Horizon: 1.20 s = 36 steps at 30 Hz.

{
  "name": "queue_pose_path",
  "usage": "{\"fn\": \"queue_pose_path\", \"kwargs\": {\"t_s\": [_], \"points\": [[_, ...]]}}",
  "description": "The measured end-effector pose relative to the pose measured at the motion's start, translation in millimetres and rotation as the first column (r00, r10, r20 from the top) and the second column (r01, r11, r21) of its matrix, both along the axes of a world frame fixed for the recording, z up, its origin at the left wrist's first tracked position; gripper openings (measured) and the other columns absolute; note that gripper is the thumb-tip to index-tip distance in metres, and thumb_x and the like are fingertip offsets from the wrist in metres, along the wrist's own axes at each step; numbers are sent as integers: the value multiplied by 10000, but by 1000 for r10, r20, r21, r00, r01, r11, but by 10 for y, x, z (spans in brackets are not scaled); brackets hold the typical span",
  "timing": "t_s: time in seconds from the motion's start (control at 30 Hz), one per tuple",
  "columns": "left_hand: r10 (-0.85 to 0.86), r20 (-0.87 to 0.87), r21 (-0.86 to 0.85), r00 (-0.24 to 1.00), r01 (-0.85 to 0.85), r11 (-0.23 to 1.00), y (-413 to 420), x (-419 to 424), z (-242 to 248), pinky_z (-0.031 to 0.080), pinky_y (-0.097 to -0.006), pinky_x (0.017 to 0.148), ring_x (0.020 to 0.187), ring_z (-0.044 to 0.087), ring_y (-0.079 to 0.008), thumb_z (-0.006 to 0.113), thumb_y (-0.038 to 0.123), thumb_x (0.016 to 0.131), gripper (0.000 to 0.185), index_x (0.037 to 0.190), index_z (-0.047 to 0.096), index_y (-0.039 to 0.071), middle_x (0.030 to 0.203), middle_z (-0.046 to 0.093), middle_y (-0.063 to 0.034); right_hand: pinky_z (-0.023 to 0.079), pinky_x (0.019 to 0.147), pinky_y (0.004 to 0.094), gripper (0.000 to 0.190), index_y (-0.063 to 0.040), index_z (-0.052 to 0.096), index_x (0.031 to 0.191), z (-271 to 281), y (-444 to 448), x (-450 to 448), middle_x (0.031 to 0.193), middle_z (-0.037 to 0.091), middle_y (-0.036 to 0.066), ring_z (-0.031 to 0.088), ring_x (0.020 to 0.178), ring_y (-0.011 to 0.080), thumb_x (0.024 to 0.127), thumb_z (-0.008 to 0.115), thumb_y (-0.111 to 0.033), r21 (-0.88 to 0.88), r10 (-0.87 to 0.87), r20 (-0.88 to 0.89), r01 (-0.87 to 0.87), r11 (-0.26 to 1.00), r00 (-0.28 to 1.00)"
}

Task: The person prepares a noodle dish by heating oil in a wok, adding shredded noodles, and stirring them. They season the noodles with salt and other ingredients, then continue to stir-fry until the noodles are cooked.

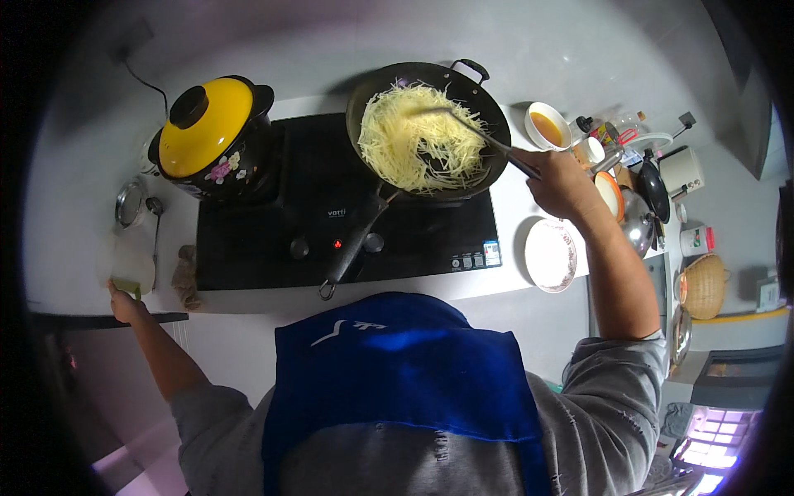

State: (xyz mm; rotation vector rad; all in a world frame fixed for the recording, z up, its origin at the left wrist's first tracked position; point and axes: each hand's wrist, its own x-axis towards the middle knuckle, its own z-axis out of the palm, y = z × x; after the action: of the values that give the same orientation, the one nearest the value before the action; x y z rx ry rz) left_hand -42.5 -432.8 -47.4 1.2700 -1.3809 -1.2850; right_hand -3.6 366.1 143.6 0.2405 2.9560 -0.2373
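Observation:
My right hand [558,183] grips the handle of a metal spatula [474,127], whose head reaches into pale shredded vegetable, perhaps potato [397,146]. The shreds lie in a dark wok [499,111] on the black gas hob [248,260]. The wok's long handle [353,242] points toward me. At the far left, my left hand [126,305] is at the counter's front edge, holding the end of a pale, translucent item with a green part [133,273]; what it is I cannot tell.
A black pot with a yellow lid [211,133] stands on the hob's left side. A ladle [155,217] and a brown cloth [185,279] lie left of the hob. At right are a bowl of orange-yellow liquid [548,128], a white plate [549,255], bottles and a steel lid [634,223].

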Motion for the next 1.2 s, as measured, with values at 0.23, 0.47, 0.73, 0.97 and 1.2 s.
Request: {"fn": "queue_pose_path", "kwargs": {"t_s": [0.23, 0.47, 0.73, 0.97, 1.2], "points": [[-136, 58, -98, 989, 141, 985, -537, -325, -571, 549, -444, 749, 926, 623, -282, 748, 461, 765, 617, 1017, 628, -90, 1051, 630, -187, 517, 802, 429, 536, -177, 568, 1290, -278, -362, -78, 947, 665, 223, 653, 877, 382, 801, 454, 8, 62, 112, 30, -114, 992, 993], [11, 206, -90, 979, 8, 996, -861, -646, -870, 546, -423, 777, 946, 630, -305, 697, 521, 771, 662, 1039, 646, -82, 1065, 636, -206, 529, 841, 382, 548, -168, 625, 1222, 812, -379, 425, 1006, 684, 165, 675, 936, 253, 754, 504, 90, 224, 35, 310, -108, 969, 950], [-36, 324, -144, 945, 87, 986, -1250, -905, -1059, 532, -409, 822, 986, 628, -334, 631, 598, 778, 723, 1084, 651, -57, 1112, 628, -220, 546, 663, 337, 472, -161, 577, 1286, 251, -332, -36, 835, 682, 163, 680, 735, 240, 826, 575, -53, 50, -70, 18, 69, 996, 997], [30, 489, -64, 872, 1, 998, -1382, -642, -980, 524, -420, 840, 1046, 614, -349, 597, 607, 787, 686, 1098, 664, -1, 1170, 610, -230, 468, 414, 305, 209, -12, 562, 1055, 9, -1, -264, 683, 571, 96, 560, 496, 158, 978, 450, -171, -226, -366, 484, 518, 825, 795], [388, 439, -335, 810, -253, 908, -874, 409, -892, 481, -532, 875, 1072, 579, -356, 692, 466, 742, 480, 1037, 703, 88, 1109, 606, -235, 495, 535, 320, 437, -98, 521, 1319, -18, -128, 106, 684, 610, 110, 593, 539, 159, 887, 584, -131, -194, -43, 301, 105, 975, 953]]}}
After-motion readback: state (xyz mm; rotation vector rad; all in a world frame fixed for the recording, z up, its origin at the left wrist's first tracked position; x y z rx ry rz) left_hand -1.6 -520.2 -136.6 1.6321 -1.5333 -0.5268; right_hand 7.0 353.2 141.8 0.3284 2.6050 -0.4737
